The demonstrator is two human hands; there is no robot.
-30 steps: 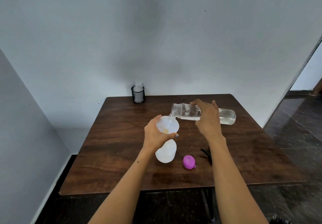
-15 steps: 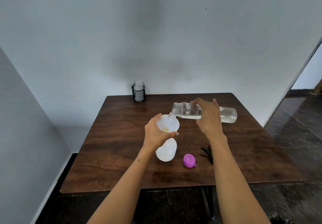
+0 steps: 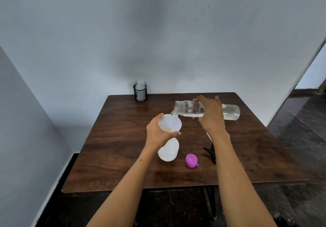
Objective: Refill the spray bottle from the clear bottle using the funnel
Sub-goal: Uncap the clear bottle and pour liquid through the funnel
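My left hand [image 3: 157, 133]: it holds the funnel [image 3: 169, 124] by its rim, the fingers and thumb curled around it, so it stays in the neck of the spray bottle [image 3: 168, 150].
My right hand [image 3: 210, 115]: it grips the clear bottle [image 3: 206, 110] around the middle, the fingers curled over the top.
Clear bottle: it lies almost flat in the air, the open mouth at the left, just above the edge of the funnel. A thin stream of water goes from the mouth into the funnel.
Spray bottle: white, it stands on the wooden table [image 3: 114, 138], under the funnel (my hand hides its neck).
Pink cap [image 3: 191, 160]: on the table, near the spray bottle at its right side.
Black spray head [image 3: 210, 153]: on the table beside my right forearm, partly hidden.
Black mesh cup [image 3: 140, 92]: at the far edge of the table, against the wall, with something white in it.
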